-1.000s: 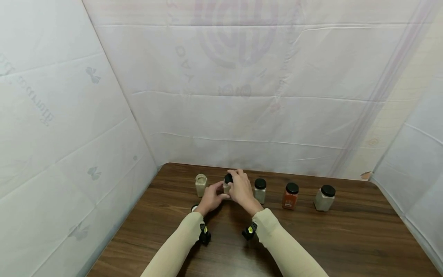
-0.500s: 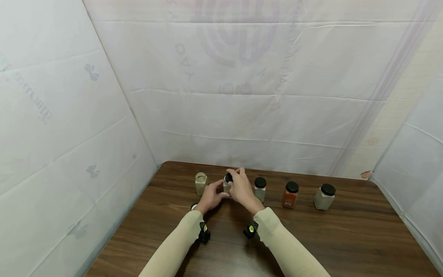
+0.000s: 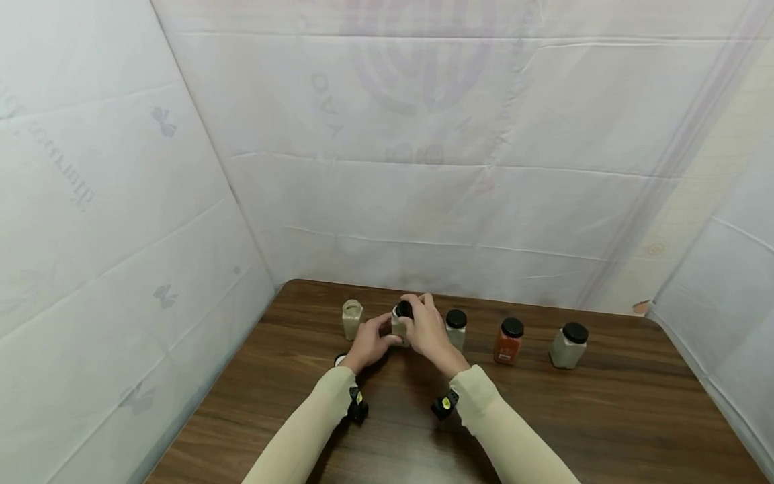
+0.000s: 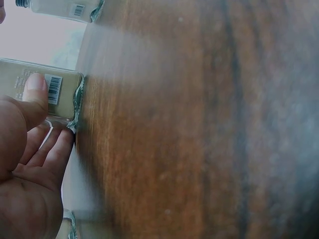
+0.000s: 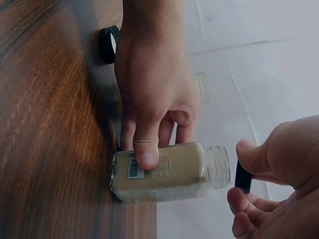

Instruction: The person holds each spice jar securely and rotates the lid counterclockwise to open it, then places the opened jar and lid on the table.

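Note:
In the right wrist view, a square clear jar of tan powder (image 5: 174, 174) stands upright on the table, its threaded neck bare. My left hand (image 3: 367, 344) grips its lower part, thumb flat beside the barcode label. Just off the mouth is a black screw lid (image 5: 243, 178), pinched between the thumb and fingers of my right hand (image 3: 428, 333). A visible gap separates lid and neck. Left of my left hand is another jar of pale powder (image 3: 352, 321) with no lid. A second black lid (image 5: 107, 45) lies on the table near my left wrist.
To the right stand three black-lidded jars: a pale one (image 3: 456, 333) close beside my right hand, a red-orange one (image 3: 507, 343) and a greyish one (image 3: 568, 346). White cloth walls (image 3: 375, 222) enclose the back and sides of the brown wooden table (image 3: 605, 417).
My right hand has shifted slightly right with the lid, which now sits apart from the jar's neck. My left hand keeps its grip on the jar in the same place.

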A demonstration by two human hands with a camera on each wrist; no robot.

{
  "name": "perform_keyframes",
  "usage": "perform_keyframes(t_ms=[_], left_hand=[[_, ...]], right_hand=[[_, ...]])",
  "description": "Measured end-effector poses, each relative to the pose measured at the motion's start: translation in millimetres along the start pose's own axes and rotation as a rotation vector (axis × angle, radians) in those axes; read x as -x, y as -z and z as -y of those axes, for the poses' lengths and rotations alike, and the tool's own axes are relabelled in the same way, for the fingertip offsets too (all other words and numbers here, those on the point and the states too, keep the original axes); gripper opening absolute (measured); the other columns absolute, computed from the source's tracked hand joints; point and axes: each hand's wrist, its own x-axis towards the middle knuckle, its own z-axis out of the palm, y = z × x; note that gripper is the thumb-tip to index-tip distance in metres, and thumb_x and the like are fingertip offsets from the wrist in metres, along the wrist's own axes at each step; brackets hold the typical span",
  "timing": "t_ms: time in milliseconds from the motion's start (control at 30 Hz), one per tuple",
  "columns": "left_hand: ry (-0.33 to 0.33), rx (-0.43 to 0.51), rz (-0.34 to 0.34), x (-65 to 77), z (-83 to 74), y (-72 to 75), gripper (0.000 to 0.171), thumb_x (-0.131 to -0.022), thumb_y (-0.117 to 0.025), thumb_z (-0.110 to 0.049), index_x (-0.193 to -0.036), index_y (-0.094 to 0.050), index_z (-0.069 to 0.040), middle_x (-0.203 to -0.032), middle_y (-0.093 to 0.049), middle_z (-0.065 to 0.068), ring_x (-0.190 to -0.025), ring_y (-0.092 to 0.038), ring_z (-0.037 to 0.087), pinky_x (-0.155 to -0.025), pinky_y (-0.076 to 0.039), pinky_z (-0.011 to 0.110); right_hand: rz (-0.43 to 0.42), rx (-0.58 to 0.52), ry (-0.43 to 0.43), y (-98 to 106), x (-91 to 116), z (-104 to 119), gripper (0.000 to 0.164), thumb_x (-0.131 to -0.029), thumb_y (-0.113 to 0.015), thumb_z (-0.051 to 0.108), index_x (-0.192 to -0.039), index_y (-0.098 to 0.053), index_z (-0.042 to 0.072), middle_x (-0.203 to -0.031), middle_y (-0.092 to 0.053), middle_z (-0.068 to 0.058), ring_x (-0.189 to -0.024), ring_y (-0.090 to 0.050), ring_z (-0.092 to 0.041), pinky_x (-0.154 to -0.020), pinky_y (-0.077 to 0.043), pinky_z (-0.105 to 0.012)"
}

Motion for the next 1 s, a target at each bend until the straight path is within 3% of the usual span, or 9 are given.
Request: perform_keyframes(t_ms=[133,367,767,900,1000], left_hand=[[0.003,-0.004,0.002,-0.9,1.4,0.4,0.047,-0.095,-0.076,-0.02,-0.14,-0.063,-0.014,-0.126,-0.072,0.007,-0.118,-0.067,0.026,-0.098,-0.054,0.047],[0.01,-0.006,-0.003,-1.2,1.1,1.2,0.047,-0.094,-0.077,-0.019,-0.139,-0.064,-0.014,-0.124,-0.073,0.007,-0.117,-0.068,0.026,-0.098,-0.054,0.048],[0.009,0.004,-0.018,-1.6,-1.2,-0.6,0.049,-0.092,-0.079,-0.017,-0.139,-0.064,-0.011,-0.125,-0.072,0.009,-0.118,-0.067,0.028,-0.1,-0.053,0.049],[0.002,0.011,-0.02,-2.0,-0.6,-0.9,0.049,-0.092,-0.079,-0.016,-0.138,-0.064,-0.011,-0.124,-0.073,0.01,-0.117,-0.068,0.028,-0.099,-0.053,0.05],[-0.003,0.003,-0.021,-2.2,-0.4,-0.8,0.049,-0.092,-0.079,-0.016,-0.139,-0.064,-0.01,-0.123,-0.073,0.01,-0.116,-0.068,0.028,-0.099,-0.054,0.049]], right_hand=[[-0.013,0.001,0.032,3.7,2.5,-2.4,0.044,-0.101,-0.067,0.017,-0.143,-0.055,0.01,-0.128,-0.052,-0.018,-0.079,-0.058,-0.023,-0.068,-0.051,-0.038],[-0.025,0.019,0.057,9.2,6.9,-4.1,0.043,-0.099,-0.071,0.019,-0.138,-0.056,0.01,-0.124,-0.056,-0.016,-0.068,-0.052,-0.016,-0.065,-0.049,-0.036],[-0.059,0.054,0.109,10.9,14.3,-8.0,0.037,-0.094,-0.078,0.025,-0.122,-0.061,0.007,-0.107,-0.063,-0.008,-0.083,-0.056,-0.018,-0.072,-0.047,-0.036],[-0.047,0.058,0.114,10.7,17.8,-9.6,0.04,-0.095,-0.077,0.028,-0.124,-0.062,0.006,-0.112,-0.066,-0.009,-0.093,-0.062,-0.023,-0.081,-0.05,-0.045],[-0.029,0.073,0.128,11.0,21.0,-11.4,0.042,-0.096,-0.076,0.03,-0.128,-0.064,0.007,-0.109,-0.067,-0.008,-0.09,-0.062,-0.023,-0.078,-0.048,-0.045]])
